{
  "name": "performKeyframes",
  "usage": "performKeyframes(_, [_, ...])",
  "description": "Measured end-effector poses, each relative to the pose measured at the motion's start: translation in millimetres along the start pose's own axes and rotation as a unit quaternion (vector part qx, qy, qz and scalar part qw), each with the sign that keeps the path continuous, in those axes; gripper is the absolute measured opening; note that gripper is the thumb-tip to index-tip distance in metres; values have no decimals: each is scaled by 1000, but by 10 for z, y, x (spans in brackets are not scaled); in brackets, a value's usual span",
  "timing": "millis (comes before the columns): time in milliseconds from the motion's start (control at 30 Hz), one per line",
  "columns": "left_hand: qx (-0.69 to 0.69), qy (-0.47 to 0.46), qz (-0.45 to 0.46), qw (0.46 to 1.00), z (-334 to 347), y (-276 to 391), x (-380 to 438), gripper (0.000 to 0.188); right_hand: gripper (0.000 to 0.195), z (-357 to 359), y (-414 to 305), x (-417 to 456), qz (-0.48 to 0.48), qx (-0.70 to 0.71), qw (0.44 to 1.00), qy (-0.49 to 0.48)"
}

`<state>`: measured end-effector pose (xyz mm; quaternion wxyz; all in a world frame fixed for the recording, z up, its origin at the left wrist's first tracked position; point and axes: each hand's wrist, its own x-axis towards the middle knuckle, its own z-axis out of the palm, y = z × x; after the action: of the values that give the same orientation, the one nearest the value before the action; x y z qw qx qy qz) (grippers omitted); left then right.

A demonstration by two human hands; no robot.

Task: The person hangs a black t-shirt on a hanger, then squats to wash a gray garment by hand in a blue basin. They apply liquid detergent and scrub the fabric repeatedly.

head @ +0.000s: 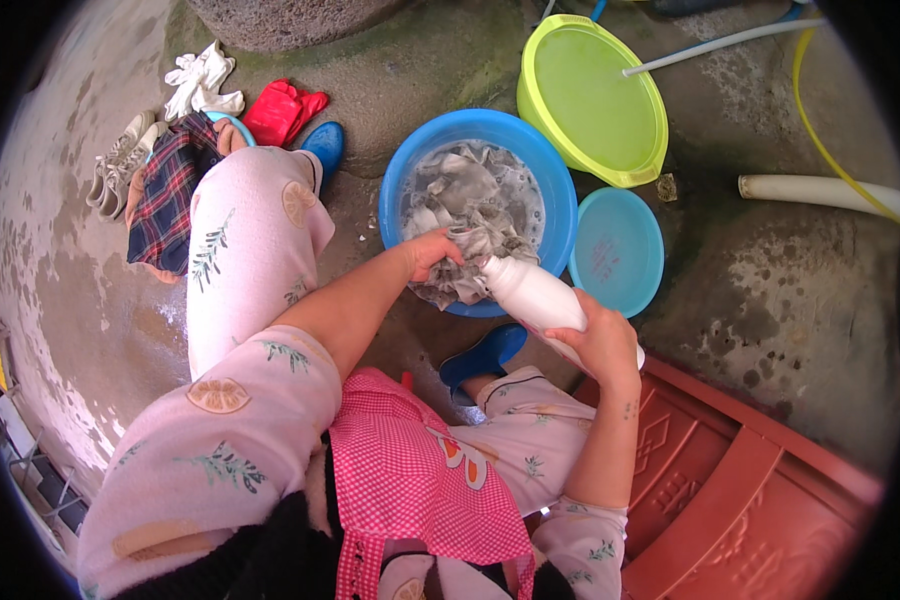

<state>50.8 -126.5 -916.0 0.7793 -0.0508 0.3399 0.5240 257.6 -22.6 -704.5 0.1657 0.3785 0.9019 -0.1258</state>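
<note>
Wet grey-white cloth (461,180) lies in soapy water inside a blue plastic basin (562,202), and part of it is bunched up at the near rim. My left hand (433,253) grips this bunch from the left side. In my right hand (600,337) is a white plastic bottle (532,292), tilted so that its uncapped mouth points down at the held cloth. The bottle's mouth is very close to the fabric; whether it touches, I cannot tell. No stream of liquid is plainly visible.
A lime-green tub (596,97) and a smaller turquoise basin (616,251) stand right of the blue basin. A plaid garment (172,195), shoes (124,161), white cloth (202,79) and red cloth (283,112) lie left. A red embossed panel (720,480) is at lower right, a pipe (817,193) beyond.
</note>
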Motion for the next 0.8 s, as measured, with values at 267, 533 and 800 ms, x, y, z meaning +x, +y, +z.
performKeyframes(267, [-19, 2, 6, 1000, -76, -31, 63, 51, 64, 33, 51, -50, -14, 3, 1000, 9])
performKeyframes(533, [-19, 20, 1, 1000, -123, -60, 109, 52, 64, 34, 42, -46, -16, -4, 1000, 5])
performKeyframes(800, [-14, 25, 9, 1000, -50, -50, 62, 54, 64, -7, 19, -60, -5, 0, 1000, 23])
